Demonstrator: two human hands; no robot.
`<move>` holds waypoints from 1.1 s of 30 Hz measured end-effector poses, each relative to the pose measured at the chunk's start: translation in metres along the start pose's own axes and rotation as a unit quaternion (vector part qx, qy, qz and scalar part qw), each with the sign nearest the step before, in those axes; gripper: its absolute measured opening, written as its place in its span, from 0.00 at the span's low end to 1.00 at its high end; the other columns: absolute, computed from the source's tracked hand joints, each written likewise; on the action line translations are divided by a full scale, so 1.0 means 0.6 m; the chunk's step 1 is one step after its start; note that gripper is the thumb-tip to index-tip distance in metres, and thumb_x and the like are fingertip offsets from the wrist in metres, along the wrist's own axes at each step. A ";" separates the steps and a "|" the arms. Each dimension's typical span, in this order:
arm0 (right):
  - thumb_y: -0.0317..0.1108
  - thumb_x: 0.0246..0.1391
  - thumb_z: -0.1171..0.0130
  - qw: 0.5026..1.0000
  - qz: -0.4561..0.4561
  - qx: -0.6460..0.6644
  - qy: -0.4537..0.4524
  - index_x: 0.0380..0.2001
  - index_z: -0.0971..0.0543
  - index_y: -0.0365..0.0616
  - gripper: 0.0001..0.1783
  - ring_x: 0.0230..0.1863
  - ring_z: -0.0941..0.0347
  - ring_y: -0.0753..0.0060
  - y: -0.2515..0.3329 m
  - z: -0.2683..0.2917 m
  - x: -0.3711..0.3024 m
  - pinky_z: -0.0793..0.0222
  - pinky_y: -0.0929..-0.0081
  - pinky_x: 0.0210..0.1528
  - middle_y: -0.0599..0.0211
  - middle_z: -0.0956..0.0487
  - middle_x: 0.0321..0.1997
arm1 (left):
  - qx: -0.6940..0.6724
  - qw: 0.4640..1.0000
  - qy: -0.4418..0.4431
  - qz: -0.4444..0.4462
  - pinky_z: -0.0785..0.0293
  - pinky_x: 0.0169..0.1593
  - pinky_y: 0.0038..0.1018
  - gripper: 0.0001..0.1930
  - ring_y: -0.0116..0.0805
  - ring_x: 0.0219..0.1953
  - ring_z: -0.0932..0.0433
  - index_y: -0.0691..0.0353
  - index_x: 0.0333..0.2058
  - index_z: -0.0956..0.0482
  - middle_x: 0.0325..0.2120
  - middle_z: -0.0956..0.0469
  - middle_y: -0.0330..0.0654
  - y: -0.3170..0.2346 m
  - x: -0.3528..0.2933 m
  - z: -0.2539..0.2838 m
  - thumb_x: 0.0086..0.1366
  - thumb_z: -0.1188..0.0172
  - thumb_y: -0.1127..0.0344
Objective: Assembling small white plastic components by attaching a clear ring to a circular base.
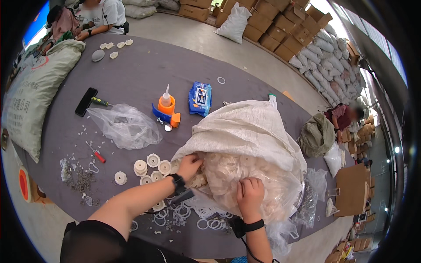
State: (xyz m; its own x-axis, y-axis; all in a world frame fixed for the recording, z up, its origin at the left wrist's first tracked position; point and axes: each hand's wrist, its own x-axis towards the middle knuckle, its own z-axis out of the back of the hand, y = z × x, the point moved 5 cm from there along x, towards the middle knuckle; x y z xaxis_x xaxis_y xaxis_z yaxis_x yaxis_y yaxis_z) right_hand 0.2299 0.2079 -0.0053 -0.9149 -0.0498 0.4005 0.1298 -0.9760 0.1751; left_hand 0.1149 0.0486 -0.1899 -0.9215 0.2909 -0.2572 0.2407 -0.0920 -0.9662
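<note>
A large white woven sack (250, 127) lies on the table in front of me with its mouth toward me. Inside it sits a clear plastic bag (232, 168) full of pale plastic parts. My left hand (190, 168) reaches in at the left of the sack's mouth, its fingertips hidden among the parts and the sack's edge. Resting on the front of the clear bag, my right hand (251, 196) has its fingers curled into the film. Several cream round knobbed caps (153, 160) stand in a group left of my left hand. White rings (215, 224) lie below the sack.
Left of the sack are a crumpled clear bag (125, 125), a red screwdriver (96, 152), small springs (83, 180) and a black-headed tool (86, 101). Farther back are an orange bottle holder (166, 105) and a blue wipes pack (200, 99). A full sack (41, 92) borders the left side.
</note>
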 end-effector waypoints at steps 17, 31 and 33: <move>0.37 0.38 0.36 0.999 -0.003 -0.046 0.012 0.33 0.26 0.42 0.17 0.42 0.35 0.57 0.000 -0.018 -0.016 0.40 0.62 0.44 0.61 0.27 0.37 | -0.439 0.852 0.208 0.196 0.40 0.57 0.32 0.25 0.32 0.54 0.35 0.60 0.54 0.37 0.51 0.32 0.40 0.004 -0.088 -0.028 0.62 0.45 0.54; 0.37 0.53 0.47 0.984 -0.167 0.056 -0.005 0.14 0.32 0.38 0.18 0.18 0.36 0.59 -0.076 -0.029 0.001 0.42 0.63 0.23 0.57 0.33 0.14 | -0.229 0.964 0.036 0.128 0.34 0.39 0.28 0.20 0.29 0.33 0.28 0.67 0.38 0.24 0.33 0.24 0.39 -0.028 -0.115 -0.063 0.63 0.55 0.55; 0.38 0.56 0.47 0.951 -0.233 0.197 -0.043 0.13 0.36 0.38 0.22 0.14 0.46 0.77 -0.092 0.005 0.004 0.52 0.71 0.18 0.68 0.39 0.11 | -0.286 0.942 0.079 0.155 0.33 0.39 0.26 0.19 0.28 0.33 0.27 0.67 0.38 0.24 0.34 0.24 0.39 -0.072 -0.159 -0.054 0.64 0.55 0.56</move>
State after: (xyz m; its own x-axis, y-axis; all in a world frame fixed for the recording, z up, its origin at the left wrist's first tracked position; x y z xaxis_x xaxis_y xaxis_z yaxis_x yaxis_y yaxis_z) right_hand 0.2214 0.2625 -0.0115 -0.8757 0.4027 0.2662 -0.1337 -0.7322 0.6679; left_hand 0.2022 0.0556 -0.1239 -0.7341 0.4765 -0.4838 0.6572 0.3195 -0.6826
